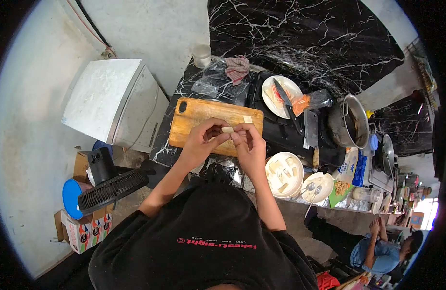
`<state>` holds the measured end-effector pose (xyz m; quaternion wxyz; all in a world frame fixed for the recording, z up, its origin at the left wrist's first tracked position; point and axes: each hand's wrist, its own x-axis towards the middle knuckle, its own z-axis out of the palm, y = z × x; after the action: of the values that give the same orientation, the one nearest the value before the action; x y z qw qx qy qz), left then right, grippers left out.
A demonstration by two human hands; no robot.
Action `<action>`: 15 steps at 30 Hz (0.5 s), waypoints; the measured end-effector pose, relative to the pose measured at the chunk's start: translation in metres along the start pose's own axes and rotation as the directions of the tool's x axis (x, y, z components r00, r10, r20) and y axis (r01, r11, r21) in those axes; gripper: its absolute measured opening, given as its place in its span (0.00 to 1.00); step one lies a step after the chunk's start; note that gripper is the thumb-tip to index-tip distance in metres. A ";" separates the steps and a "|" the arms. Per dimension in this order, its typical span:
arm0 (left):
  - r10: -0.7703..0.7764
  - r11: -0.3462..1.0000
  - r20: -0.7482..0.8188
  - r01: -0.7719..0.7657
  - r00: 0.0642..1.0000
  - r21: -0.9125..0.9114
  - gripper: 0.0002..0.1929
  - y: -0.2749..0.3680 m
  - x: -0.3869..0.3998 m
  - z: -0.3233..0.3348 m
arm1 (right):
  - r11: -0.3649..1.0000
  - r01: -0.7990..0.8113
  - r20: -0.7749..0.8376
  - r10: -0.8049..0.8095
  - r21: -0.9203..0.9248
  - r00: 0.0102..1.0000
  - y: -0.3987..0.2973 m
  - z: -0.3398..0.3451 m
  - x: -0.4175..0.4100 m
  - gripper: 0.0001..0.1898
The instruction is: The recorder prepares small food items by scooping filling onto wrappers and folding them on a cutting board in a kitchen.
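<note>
Above a wooden cutting board (pixel 204 108), my left hand (pixel 203 139) and my right hand (pixel 250 145) meet at the fingertips. Between them they pinch a small, pale, folded piece of dough sheet (pixel 227 129). A pale square of the same look (pixel 247 119) lies on the board just beyond my right hand. To the right of my right forearm stands a round white tub (pixel 285 174) with several small pale rolled pieces inside. Beside it, a white bowl (pixel 326 186) holds a whitish paste and two metal spoons (pixel 310 186).
Across a white plate (pixel 281 108) with pale sheets lies a black-handled knife (pixel 290 108); a cleaver (pixel 311 128) is nearby. Further right stands a large metal pot (pixel 349 123). A black fan (pixel 112 190) is at the left, below a white fridge (pixel 103 98). Another person (pixel 375 250) sits at lower right.
</note>
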<state>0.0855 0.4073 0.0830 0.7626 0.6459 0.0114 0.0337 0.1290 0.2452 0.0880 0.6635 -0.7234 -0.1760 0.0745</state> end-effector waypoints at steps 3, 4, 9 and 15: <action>0.023 0.998 0.014 -0.024 1.000 0.058 0.15 0.010 -0.001 -0.001 | 0.993 0.067 -0.024 -0.069 -0.102 0.997 -0.006 0.001 0.000 0.06; 0.044 0.996 0.030 -0.046 0.999 0.070 0.15 0.012 -0.001 -0.001 | 0.984 0.095 -0.023 -0.100 -0.151 0.995 -0.008 0.001 -0.001 0.06; 0.072 0.996 0.089 -0.076 0.993 0.050 0.15 0.017 0.002 -0.006 | 0.994 0.085 -0.087 -0.091 -0.064 0.992 -0.021 0.007 -0.005 0.05; 0.146 0.989 0.141 -0.141 0.979 -0.042 0.14 0.017 0.006 -0.010 | 0.999 0.032 -0.150 -0.029 0.017 0.988 -0.021 0.010 -0.014 0.04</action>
<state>0.0901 0.4198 0.0981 0.7672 0.6336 -0.0908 0.0423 0.1089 0.2507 0.1055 0.6829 -0.7177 -0.1361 0.0116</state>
